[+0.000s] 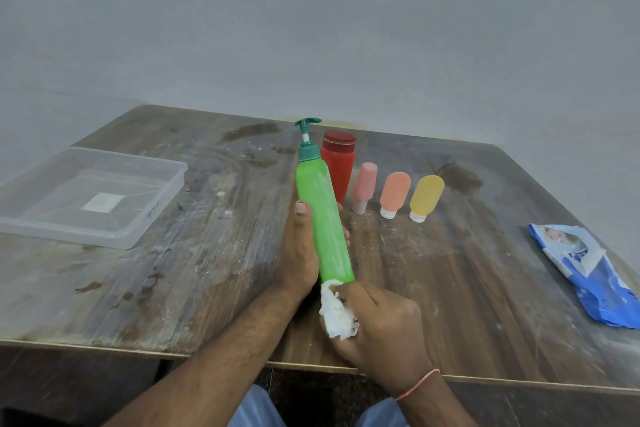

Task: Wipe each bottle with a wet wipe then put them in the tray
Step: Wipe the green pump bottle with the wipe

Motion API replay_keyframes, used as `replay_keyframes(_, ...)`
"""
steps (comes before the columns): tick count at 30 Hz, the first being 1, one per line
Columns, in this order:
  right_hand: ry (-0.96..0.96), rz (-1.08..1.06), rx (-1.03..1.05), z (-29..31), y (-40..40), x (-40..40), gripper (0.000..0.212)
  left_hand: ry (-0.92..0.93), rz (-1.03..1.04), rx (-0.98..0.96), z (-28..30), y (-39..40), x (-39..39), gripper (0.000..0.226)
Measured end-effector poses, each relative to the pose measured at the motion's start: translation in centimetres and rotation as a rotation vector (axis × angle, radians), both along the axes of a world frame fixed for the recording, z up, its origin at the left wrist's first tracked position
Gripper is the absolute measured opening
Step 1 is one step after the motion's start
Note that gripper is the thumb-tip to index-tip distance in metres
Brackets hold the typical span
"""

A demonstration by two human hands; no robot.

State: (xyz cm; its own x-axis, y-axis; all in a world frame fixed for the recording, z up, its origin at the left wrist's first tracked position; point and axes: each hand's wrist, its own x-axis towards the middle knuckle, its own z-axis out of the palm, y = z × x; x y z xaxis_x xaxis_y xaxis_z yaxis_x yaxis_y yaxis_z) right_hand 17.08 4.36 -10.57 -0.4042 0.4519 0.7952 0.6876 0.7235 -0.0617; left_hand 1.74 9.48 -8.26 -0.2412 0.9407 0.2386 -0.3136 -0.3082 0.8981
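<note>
My left hand grips a tall green pump bottle around its middle, held above the table with the pump pointing away from me. My right hand holds a crumpled white wet wipe pressed against the bottle's base. Behind the green bottle stands a red bottle. To its right stand a pink bottle, an orange bottle and a yellow bottle, each on its white cap. A clear plastic tray sits at the left with no bottles in it.
A blue wet wipe pack lies near the table's right edge. The wooden table is stained and worn, and its front edge runs just below my hands. A grey wall stands behind the table.
</note>
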Motion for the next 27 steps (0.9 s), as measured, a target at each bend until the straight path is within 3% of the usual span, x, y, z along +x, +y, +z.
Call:
replay_keyframes(22, 0.063, 0.033, -0.025, -0.01, 0.5, -0.25, 0.011, -0.068, -0.037, -0.023, -0.18, 0.11, -0.12, 0.112)
replay_keyframes(27, 0.15, -0.004, -0.057, 0.6, 0.47, 0.16, 0.015, -0.058, -0.051, -0.017, 0.03, 0.18, -0.15, 0.11)
